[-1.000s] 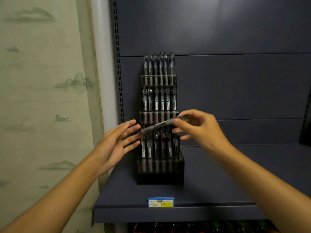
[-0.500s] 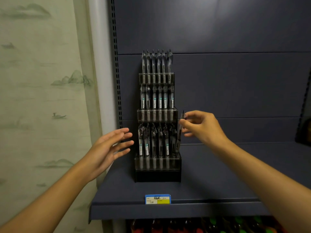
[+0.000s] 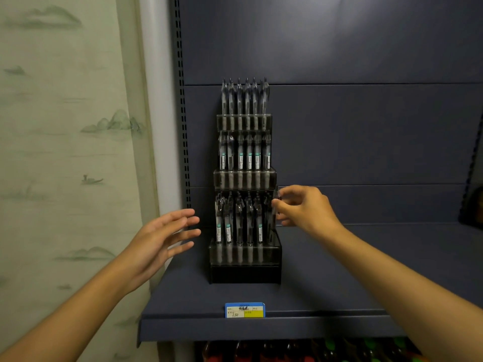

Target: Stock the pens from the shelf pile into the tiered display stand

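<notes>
The price label (image 3: 245,310) at the shelf's (image 3: 339,283) front edge is too small to read. Bottles (image 3: 300,351) below are cut off by the bottom edge. The pinched pen's (image 3: 275,212) lower end hides behind the stand's (image 3: 245,273) bottom tier.

Left hand (image 3: 159,236) open, fingers spread; right hand (image 3: 303,209) fingers curled, pinching.

A black three-tiered display stand (image 3: 245,273) is set upright on the blue shelf (image 3: 339,288), toward its left end and back from the front edge. Each tier is filled with a row of clear-barrelled pens (image 3: 244,155) stood vertically. One more pen (image 3: 274,218) is held nearly upright at the right end of the lowest tier, pinched by the right hand (image 3: 304,209)
</notes>
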